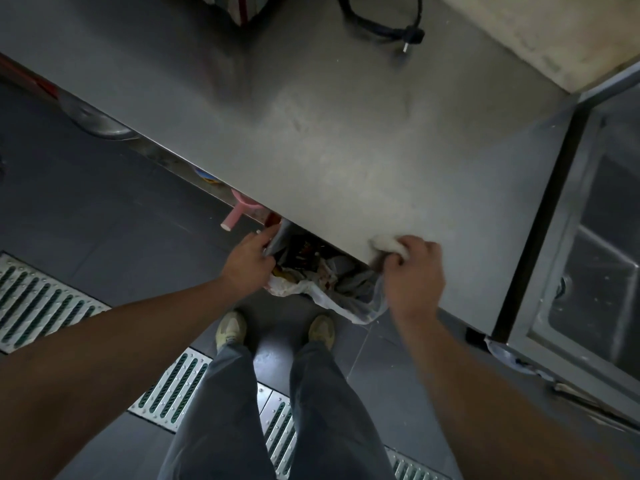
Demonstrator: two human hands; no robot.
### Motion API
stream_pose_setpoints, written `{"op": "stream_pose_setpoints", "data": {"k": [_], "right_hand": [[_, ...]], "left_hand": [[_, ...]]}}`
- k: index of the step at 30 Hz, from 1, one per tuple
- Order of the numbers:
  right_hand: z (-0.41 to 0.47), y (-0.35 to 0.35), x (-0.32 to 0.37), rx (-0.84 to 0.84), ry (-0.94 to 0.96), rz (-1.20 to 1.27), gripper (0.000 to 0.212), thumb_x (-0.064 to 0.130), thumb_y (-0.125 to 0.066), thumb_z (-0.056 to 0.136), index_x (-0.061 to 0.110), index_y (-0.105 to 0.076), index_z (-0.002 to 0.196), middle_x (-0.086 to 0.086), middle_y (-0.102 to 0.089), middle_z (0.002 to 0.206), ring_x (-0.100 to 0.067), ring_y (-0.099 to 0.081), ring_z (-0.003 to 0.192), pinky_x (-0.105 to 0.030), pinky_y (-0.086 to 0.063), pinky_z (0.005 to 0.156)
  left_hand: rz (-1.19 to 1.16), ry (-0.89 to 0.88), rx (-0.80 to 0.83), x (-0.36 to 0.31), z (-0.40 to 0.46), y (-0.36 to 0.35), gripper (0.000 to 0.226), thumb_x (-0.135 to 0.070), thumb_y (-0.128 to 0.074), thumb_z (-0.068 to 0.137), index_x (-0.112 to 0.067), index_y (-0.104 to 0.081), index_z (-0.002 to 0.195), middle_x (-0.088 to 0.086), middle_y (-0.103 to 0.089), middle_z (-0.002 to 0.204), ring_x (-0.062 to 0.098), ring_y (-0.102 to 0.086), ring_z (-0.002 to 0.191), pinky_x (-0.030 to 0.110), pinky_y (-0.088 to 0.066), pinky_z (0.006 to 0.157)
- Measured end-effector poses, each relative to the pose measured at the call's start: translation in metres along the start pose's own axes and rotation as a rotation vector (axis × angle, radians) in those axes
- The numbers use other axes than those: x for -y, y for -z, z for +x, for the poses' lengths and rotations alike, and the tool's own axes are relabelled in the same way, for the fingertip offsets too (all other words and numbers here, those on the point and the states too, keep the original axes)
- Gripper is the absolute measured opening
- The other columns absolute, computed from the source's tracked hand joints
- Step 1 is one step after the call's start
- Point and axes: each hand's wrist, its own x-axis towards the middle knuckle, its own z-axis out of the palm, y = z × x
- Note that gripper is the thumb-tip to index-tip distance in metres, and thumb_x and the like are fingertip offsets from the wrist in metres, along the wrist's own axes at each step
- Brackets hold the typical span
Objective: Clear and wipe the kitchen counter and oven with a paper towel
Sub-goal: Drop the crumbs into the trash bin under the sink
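Legs and shoes stand on the dark floor just before the desk. At its near edge the right hand grips a crumpled paper towel, fingers curled round it. The left hand holds the rim of a bin bag below the edge, keeping it open. If the bag is not under the towel, the crumbs can fall on the floor. The thin bag can also slip from the left hand.

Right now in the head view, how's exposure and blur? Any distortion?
Head view: dim overall, forearms and floor underexposed; soft glare patch on the steel counter; wide-angle bend in the counter edge; slight softness on the right hand gripping the paper towel; left hand fairly sharp on the bin bag.
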Motion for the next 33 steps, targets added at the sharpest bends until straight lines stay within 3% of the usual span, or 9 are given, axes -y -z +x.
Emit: {"op": "stream_pose_setpoints", "data": {"k": [5, 8, 10, 13, 17, 24, 27, 30, 33], "right_hand": [[-0.045, -0.026, 0.051, 0.201, 0.181, 0.154, 0.026, 0.017, -0.062, 0.084, 0.02, -0.068, 0.109, 0.001, -0.056, 0.107, -0.016, -0.058, 0.087, -0.022, -0.041, 0.073], [-0.039, -0.016, 0.058, 0.068, 0.21, 0.229, 0.023, 0.018, -0.059, 0.084, 0.023, -0.069, 0.104, 0.008, -0.056, 0.103, 0.001, -0.046, 0.081, -0.002, -0.034, 0.072], [-0.017, -0.002, 0.051, -0.057, 0.173, 0.24, 0.024, 0.017, -0.057, 0.085, 0.023, -0.069, 0.105, 0.009, -0.054, 0.104, 0.006, -0.041, 0.082, -0.002, -0.031, 0.074], [0.029, 0.016, 0.035, -0.125, 0.117, 0.16, 0.025, 0.015, -0.055, 0.089, 0.019, -0.067, 0.11, 0.004, -0.055, 0.109, 0.0, -0.044, 0.085, -0.011, -0.031, 0.076], [0.06, 0.013, 0.023, 0.025, 0.166, 0.029, 0.027, 0.014, -0.053, 0.091, 0.016, -0.065, 0.115, -0.006, -0.056, 0.115, -0.02, -0.057, 0.095, -0.02, -0.035, 0.076], [-0.028, -0.032, 0.033, 0.209, 0.456, -0.013, 0.024, 0.014, -0.06, 0.082, 0.018, -0.067, 0.105, -0.003, -0.055, 0.106, -0.023, -0.058, 0.084, -0.025, -0.042, 0.07], [-0.067, -0.04, 0.023, 0.298, 0.597, -0.051, 0.022, 0.016, -0.056, 0.083, 0.012, -0.067, 0.102, -0.008, -0.056, 0.1, -0.027, -0.059, 0.084, -0.035, -0.053, 0.066], [-0.072, -0.038, 0.012, 0.208, 0.472, -0.057, 0.028, 0.02, -0.047, 0.082, 0.012, -0.068, 0.098, -0.007, -0.059, 0.098, -0.026, -0.06, 0.083, -0.028, -0.048, 0.068], [-0.066, -0.029, -0.002, 0.125, 0.272, -0.085, 0.021, 0.012, -0.057, 0.081, 0.013, -0.069, 0.098, -0.009, -0.061, 0.1, -0.029, -0.061, 0.084, -0.031, -0.047, 0.069]], "left_hand": [[0.005, -0.012, 0.014, -0.008, 0.002, -0.013, 0.064, -0.011, -0.056, 0.087, -0.033, -0.046, 0.146, 0.005, -0.058, 0.132, 0.025, -0.057, 0.117, 0.034, -0.047, 0.098], [0.019, -0.018, -0.013, -0.006, 0.001, -0.017, 0.062, -0.012, -0.058, 0.088, -0.033, -0.047, 0.145, 0.006, -0.057, 0.132, 0.025, -0.057, 0.118, 0.029, -0.044, 0.095], [0.028, -0.018, -0.017, -0.005, 0.002, -0.017, 0.062, -0.012, -0.056, 0.087, -0.034, -0.048, 0.144, 0.004, -0.057, 0.131, 0.023, -0.056, 0.117, 0.027, -0.042, 0.095], [0.006, -0.009, -0.013, -0.008, 0.001, -0.017, 0.066, -0.008, -0.053, 0.084, -0.037, -0.047, 0.144, -0.001, -0.054, 0.12, 0.02, -0.055, 0.111, 0.024, -0.042, 0.089], [-0.018, -0.013, -0.034, -0.012, -0.005, -0.018, 0.069, -0.005, -0.055, 0.083, -0.034, -0.047, 0.145, 0.002, -0.053, 0.119, 0.021, -0.054, 0.112, 0.023, -0.038, 0.09], [-0.022, -0.041, 0.005, -0.013, -0.005, -0.015, 0.066, -0.007, -0.055, 0.084, -0.034, -0.048, 0.144, 0.005, -0.058, 0.127, 0.023, -0.058, 0.115, 0.039, -0.049, 0.098], [0.01, -0.037, 0.001, -0.014, -0.006, -0.016, 0.065, -0.009, -0.055, 0.086, -0.035, -0.046, 0.145, 0.006, -0.057, 0.128, 0.025, -0.055, 0.116, 0.034, -0.045, 0.098], [0.031, -0.034, 0.023, -0.009, -0.009, -0.014, 0.065, -0.01, -0.054, 0.088, -0.035, -0.043, 0.147, 0.007, -0.054, 0.127, 0.026, -0.054, 0.115, 0.028, -0.041, 0.09], [0.05, -0.065, 0.085, -0.004, -0.011, -0.007, 0.067, -0.01, -0.054, 0.088, -0.035, -0.042, 0.148, 0.007, -0.052, 0.13, 0.026, -0.053, 0.117, 0.025, -0.039, 0.089]]}}
